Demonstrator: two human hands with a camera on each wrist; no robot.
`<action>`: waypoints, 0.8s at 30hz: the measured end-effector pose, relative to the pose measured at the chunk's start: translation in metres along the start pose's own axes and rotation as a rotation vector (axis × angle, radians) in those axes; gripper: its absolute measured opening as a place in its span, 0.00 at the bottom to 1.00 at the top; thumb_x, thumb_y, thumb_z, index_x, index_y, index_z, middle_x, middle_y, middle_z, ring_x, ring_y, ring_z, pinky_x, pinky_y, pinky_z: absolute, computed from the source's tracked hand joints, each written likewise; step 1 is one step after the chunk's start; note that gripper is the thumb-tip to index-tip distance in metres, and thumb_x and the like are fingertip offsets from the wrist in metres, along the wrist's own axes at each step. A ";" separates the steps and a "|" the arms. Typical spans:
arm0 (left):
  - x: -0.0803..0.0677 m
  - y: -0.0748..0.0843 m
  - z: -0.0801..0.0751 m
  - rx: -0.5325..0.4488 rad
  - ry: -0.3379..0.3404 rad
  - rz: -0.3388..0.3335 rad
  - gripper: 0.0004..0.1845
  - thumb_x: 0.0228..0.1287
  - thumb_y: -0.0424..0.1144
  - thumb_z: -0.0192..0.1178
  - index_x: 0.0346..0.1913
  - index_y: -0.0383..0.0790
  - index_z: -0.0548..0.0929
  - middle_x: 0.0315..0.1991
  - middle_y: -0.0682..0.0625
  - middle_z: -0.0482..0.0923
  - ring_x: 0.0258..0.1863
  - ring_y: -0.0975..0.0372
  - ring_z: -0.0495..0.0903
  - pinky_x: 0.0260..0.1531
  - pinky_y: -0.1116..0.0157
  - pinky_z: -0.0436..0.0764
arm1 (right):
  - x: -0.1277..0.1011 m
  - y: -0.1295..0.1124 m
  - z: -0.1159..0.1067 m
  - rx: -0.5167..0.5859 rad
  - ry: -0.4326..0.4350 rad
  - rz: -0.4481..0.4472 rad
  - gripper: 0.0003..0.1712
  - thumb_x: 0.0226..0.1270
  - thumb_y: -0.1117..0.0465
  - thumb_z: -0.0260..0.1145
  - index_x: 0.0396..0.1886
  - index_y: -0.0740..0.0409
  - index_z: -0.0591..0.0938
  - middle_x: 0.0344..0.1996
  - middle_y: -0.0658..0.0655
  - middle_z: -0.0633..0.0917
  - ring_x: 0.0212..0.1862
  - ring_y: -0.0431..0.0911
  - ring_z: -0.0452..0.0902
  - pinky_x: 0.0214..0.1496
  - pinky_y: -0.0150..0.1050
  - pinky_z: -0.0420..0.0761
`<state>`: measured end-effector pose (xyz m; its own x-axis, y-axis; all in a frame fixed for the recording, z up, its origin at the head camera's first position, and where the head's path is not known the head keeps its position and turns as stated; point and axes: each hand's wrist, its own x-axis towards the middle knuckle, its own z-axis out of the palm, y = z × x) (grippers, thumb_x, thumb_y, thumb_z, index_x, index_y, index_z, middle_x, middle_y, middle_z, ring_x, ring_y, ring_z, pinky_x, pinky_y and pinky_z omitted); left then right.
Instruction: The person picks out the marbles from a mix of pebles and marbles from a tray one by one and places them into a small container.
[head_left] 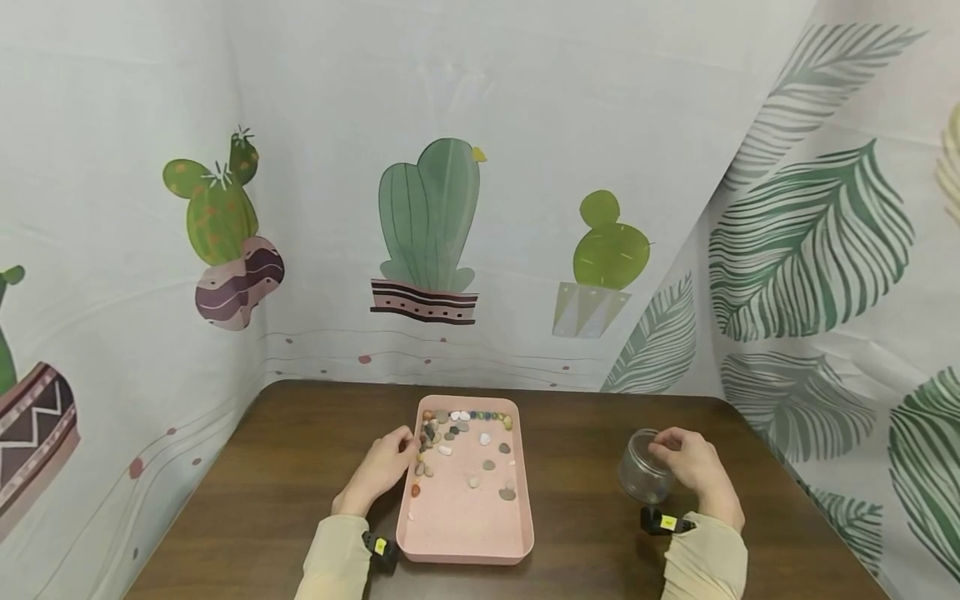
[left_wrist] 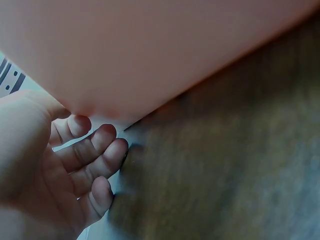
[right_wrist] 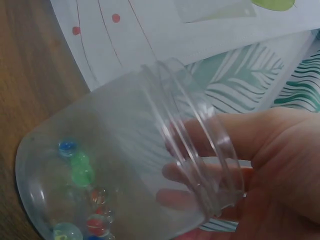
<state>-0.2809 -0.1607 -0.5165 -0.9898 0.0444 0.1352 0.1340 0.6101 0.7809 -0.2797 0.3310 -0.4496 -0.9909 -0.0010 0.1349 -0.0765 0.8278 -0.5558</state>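
Head view, hands (head_left: 381,464) (head_left: 693,467) apart (holding tray (head_left: 465,529), jar (head_left: 642,477))

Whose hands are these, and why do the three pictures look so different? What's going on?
No robot here! The left grip and right grip are just a person's bare hands. The wide picture comes from a camera worn on the head, looking forward and down. The close ones come from little wrist cameras, one on each wrist.

On the brown table sit a pink tray with pebbles in it and a clear jar with colourful marbles inside. The left grip touches the tray's edge. The right grip is at the jar's mouth; I can't tell whether its fingers reach inside or hold the rim.
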 end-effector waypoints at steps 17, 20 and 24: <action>0.003 -0.004 0.002 -0.002 0.009 0.021 0.09 0.71 0.37 0.55 0.29 0.45 0.73 0.20 0.54 0.68 0.21 0.63 0.68 0.20 0.66 0.63 | -0.004 -0.020 -0.016 -0.002 0.092 -0.046 0.18 0.71 0.55 0.61 0.50 0.66 0.79 0.48 0.68 0.82 0.51 0.64 0.76 0.48 0.58 0.74; 0.003 -0.003 0.001 -0.003 0.013 0.024 0.09 0.70 0.37 0.55 0.29 0.45 0.73 0.20 0.54 0.69 0.22 0.62 0.69 0.21 0.65 0.64 | -0.006 -0.035 -0.020 -0.011 0.121 -0.091 0.18 0.71 0.56 0.60 0.50 0.66 0.79 0.49 0.68 0.81 0.51 0.64 0.75 0.49 0.58 0.73; 0.001 -0.003 0.001 0.000 0.012 0.021 0.10 0.71 0.37 0.55 0.29 0.45 0.72 0.20 0.54 0.67 0.22 0.63 0.68 0.21 0.66 0.63 | -0.006 -0.058 -0.020 -0.031 0.139 -0.158 0.17 0.71 0.57 0.62 0.50 0.65 0.80 0.49 0.68 0.81 0.53 0.64 0.74 0.52 0.59 0.71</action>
<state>-0.2826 -0.1616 -0.5194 -0.9862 0.0477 0.1588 0.1548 0.6089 0.7780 -0.2673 0.2941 -0.4011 -0.9416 -0.0567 0.3320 -0.2246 0.8402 -0.4935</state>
